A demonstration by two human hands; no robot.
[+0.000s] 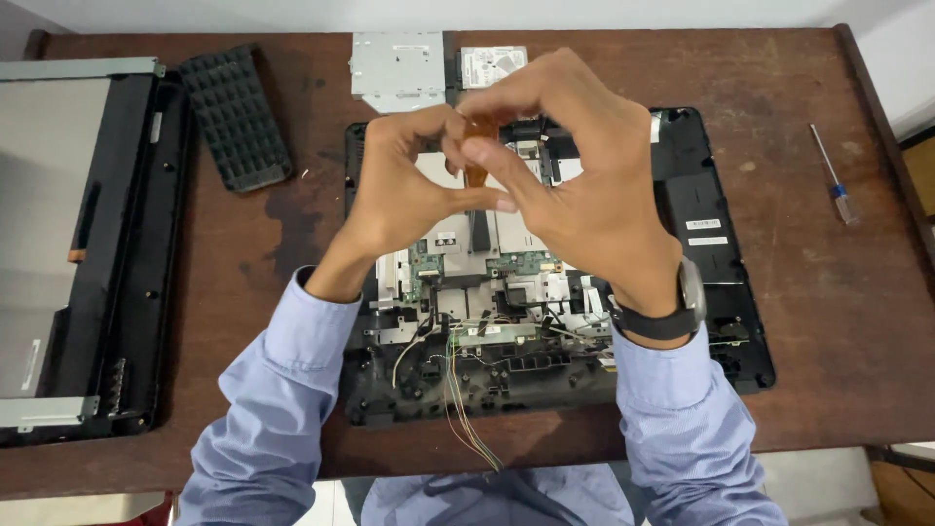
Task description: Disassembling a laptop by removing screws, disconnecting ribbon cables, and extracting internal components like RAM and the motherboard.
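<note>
Both hands meet above the far half of the opened computer chassis (721, 292), and between them runs a thin orange ribbon cable (474, 173). Its long axis runs straight away from the person, flat and glossy like film. The left hand (404, 185) pinches it with thumb and forefinger closed narrow on its near end; the right hand (575, 166) closes over its far end from above, fingers curled, so neither is really nearer than the other. Directly beneath the hands lies a green circuit board (506, 263) with dull metal shields, and thin coloured wires (467, 419) trail back towards the person. Beyond the hands sit a silver drive bracket (397, 70) and a hard drive (492, 63). Far off to the right of the hands a small screwdriver (836, 180) rests on the scuffed brown worktop (838, 370); to the left, a ribbed black cover (234, 117) and a display panel (58, 244).
</note>
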